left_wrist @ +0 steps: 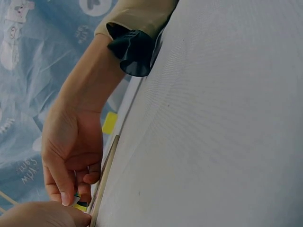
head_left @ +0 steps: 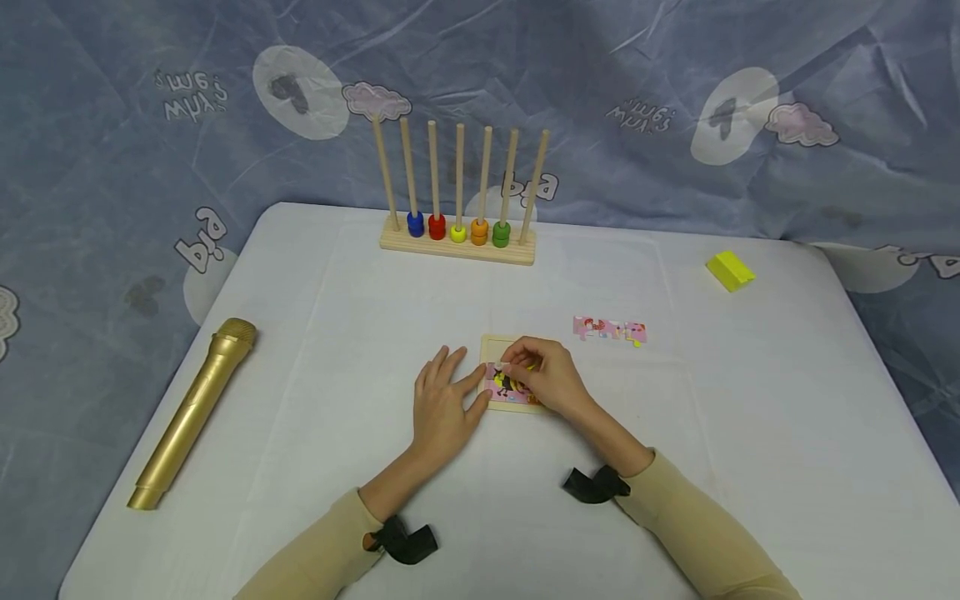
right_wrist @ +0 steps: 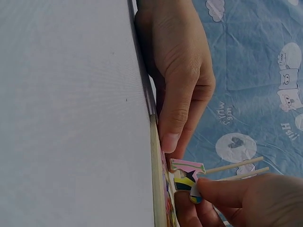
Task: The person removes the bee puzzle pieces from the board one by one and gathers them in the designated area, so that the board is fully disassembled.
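Note:
A square wooden puzzle frame (head_left: 517, 408) lies on the white table, its lower part filled with pink, yellow and black picture pieces (head_left: 498, 383). Between thumb and fingers, my right hand (head_left: 552, 377) pinches a jigsaw puzzle piece (right_wrist: 185, 177), pink, yellow and black, tilted up over the frame. My left hand (head_left: 444, 408) lies with fingers spread at the frame's left side, thumb and index finger at its edge. Several more puzzle pieces (head_left: 609, 329), mostly pink, lie in a row to the right beyond the frame.
A wooden peg stand (head_left: 457, 250) with coloured rings stands at the table's back. On the left lies a gold microphone (head_left: 191, 417); a yellow block (head_left: 730, 271) sits at the back right. Black straps (head_left: 405, 542) hang from both wrists.

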Motion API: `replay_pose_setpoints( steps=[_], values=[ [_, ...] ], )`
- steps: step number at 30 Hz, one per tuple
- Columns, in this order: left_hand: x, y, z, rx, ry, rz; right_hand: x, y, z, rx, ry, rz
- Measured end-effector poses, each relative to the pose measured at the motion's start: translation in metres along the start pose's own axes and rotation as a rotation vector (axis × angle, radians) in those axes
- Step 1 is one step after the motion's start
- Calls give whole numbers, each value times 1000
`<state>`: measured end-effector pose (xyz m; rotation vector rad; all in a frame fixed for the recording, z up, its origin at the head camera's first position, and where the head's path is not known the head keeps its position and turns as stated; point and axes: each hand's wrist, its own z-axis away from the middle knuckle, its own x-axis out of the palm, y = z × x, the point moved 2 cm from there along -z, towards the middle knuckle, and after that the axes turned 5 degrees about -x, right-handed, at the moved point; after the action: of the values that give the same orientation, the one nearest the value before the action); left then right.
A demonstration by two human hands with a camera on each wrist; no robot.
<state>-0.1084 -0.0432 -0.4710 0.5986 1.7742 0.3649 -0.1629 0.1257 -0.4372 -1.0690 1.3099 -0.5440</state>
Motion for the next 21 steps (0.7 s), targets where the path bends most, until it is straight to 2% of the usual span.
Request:
replay_pose_setpoints(
  steps=[6,11,15,21],
  values=[
    [1,1,0,9,7,4,-5,-1,0,10,51,-52],
    [2,0,0,0,0,6,-15,-4,0,22,59,-73],
    [1,0,1,-7,1,22,-35,-3,2,39,87,-48],
    [1,0,2,-4,11,36,-79,18,7,103,239,-4]
  ],
)
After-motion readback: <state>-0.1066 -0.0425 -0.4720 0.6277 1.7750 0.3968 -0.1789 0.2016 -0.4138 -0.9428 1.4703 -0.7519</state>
